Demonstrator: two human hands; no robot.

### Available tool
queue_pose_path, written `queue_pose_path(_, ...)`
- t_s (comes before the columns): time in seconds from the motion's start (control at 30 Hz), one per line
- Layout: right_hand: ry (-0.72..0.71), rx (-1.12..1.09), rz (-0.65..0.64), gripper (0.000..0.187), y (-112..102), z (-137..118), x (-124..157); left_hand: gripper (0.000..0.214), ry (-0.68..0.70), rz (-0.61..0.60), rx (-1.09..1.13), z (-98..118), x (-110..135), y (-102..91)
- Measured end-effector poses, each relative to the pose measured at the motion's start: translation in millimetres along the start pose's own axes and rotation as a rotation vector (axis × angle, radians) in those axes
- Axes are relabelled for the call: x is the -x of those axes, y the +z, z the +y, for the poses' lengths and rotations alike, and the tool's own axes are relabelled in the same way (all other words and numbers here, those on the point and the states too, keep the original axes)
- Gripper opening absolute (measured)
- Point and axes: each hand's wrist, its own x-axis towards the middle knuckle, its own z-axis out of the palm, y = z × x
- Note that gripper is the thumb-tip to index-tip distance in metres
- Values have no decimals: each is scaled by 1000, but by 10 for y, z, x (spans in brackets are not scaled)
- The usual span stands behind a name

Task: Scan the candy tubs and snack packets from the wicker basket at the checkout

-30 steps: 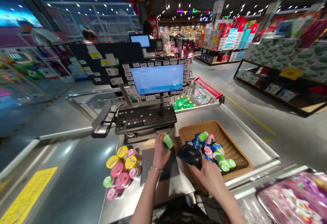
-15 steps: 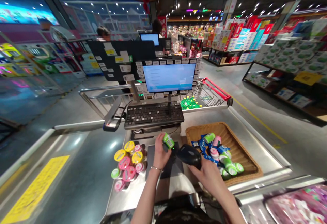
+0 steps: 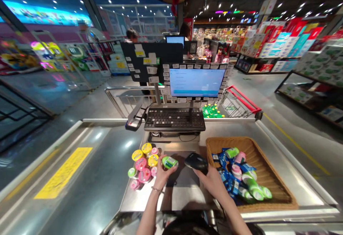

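Note:
My left hand [image 3: 162, 172] is closed round a small green bottle [image 3: 169, 162], tipped onto its side above the dark pad [image 3: 182, 177]. In my right hand [image 3: 210, 179] is a black barcode scanner [image 3: 196, 161], its head pointing left toward the bottle with a gap between them. Just left of my left hand stand several small jars with yellow, pink and green lids [image 3: 140, 164]. To the right of the scanner, a brown wicker basket [image 3: 278, 188] holds several green and pink bottles [image 3: 253, 186] and blue packets [image 3: 232, 185].
Beyond my hands are a black keyboard [image 3: 175, 119] and a lit monitor [image 3: 197, 82] framed with labels. Behind them stands a shopping cart [image 3: 246, 102] with green bottles [image 3: 212, 111]. A metal counter [image 3: 107, 163] with a yellow strip [image 3: 64, 173] extends left. People are in the background.
My left hand has moved left and down, toward the jars, turning the green bottle from upright to sideways. The right hand still holds the scanner. The camera view has swung left.

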Motion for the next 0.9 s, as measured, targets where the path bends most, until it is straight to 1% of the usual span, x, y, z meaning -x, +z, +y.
queue_pose_path(0.07,2,7,-42,38,124,3,-12,41,-42,61,-12,-141,114,-132)
queue_pose_path(0.13,6,28,-96,38,245,4,-14,32,-37,149,-103,-258,239,-245)
queue_pose_path(0.2,7,56,-152,38,355,-2,-11,27,27,215,-238,-361,368,-337)
queue_pose_path(0.27,12,92,-194,37,443,-21,-3,21,100,239,-379,-454,487,-410)
queue_pose_path(0.33,11,106,-227,37,501,-53,7,20,128,222,-513,-540,580,-464)
queue_pose_path(0.4,6,101,-237,36,527,-91,16,26,126,178,-638,-615,638,-497)
queue_pose_path(0.53,-12,93,-235,36,525,-129,16,33,150,88,-905,-709,673,-496)
queue_pose_path(0.63,3,119,-228,39,510,-100,10,31,154,96,-1060,-734,676,-461)
queue_pose_path(0.73,14,117,-201,40,474,-46,10,30,180,131,-1138,-713,665,-432)
queue_pose_path(0.83,43,72,-145,41,380,-7,15,24,265,164,-1126,-585,591,-381)
queue_pose_path(0.9,73,49,-100,40,280,10,21,19,361,169,-1064,-414,489,-296)
